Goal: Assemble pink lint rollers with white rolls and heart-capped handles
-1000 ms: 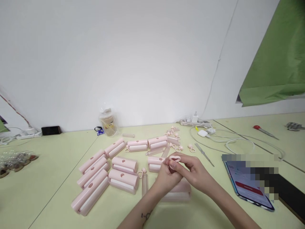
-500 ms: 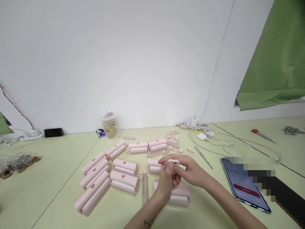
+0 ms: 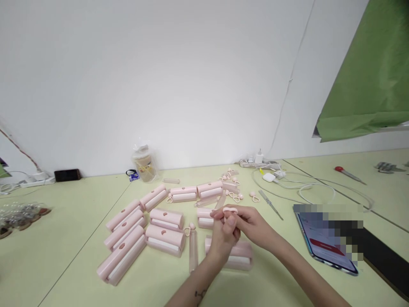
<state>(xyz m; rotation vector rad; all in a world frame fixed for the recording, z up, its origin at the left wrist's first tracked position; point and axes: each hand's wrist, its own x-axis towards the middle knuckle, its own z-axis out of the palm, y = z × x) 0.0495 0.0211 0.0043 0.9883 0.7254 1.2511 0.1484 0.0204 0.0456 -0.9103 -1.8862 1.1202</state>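
Left of a fan of pink rollers point(image 3: 120, 255), a strip of pale tabletop point(image 3: 76, 221) runs to a dark seam, while at the group's right edge a clear tube point(image 3: 193, 251) lies just beside the left forearm. At center right, a worker's left hand point(image 3: 223, 236) and right hand point(image 3: 252, 226) meet, closed together around a small pink loop point(image 3: 230, 209), partly hiding two rollers. Farther right, a slim gray tool point(image 3: 271, 204) lies near the right hand, with bare tabletop between the right forearm and a phone point(image 3: 329, 245).
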